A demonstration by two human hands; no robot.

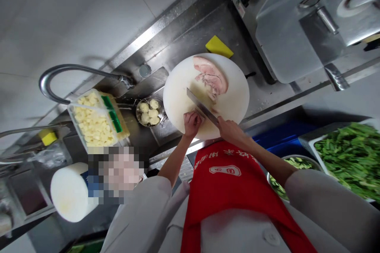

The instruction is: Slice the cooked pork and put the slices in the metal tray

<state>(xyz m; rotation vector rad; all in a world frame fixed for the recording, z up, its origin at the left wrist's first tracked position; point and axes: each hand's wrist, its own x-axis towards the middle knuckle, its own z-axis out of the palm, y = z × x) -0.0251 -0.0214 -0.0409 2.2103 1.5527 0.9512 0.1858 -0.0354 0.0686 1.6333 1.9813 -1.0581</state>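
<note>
My right hand [230, 129] is closed around the handle of a kitchen knife [202, 106], whose wide blade lies diagonally over a round white cutting board [175, 87]. Close beside the blade, my left hand [192, 123] rests on the board with its fingers curled in. A bit of meat shows at those fingertips, largely hidden by the hand and blade. Farther back on the board lies a larger slab of pale pink meat [212, 75], with small cut pieces at its near end. Neither hand touches that slab.
Behind the board is a yellow sponge [219, 46]. Peeled potatoes [149, 112] sit in a bowl to the left, near a tub of pale chunks [93, 118] and a faucet [80, 69]. A slicing machine [291, 27] and leafy greens [350, 158] stand right. Another person is at left.
</note>
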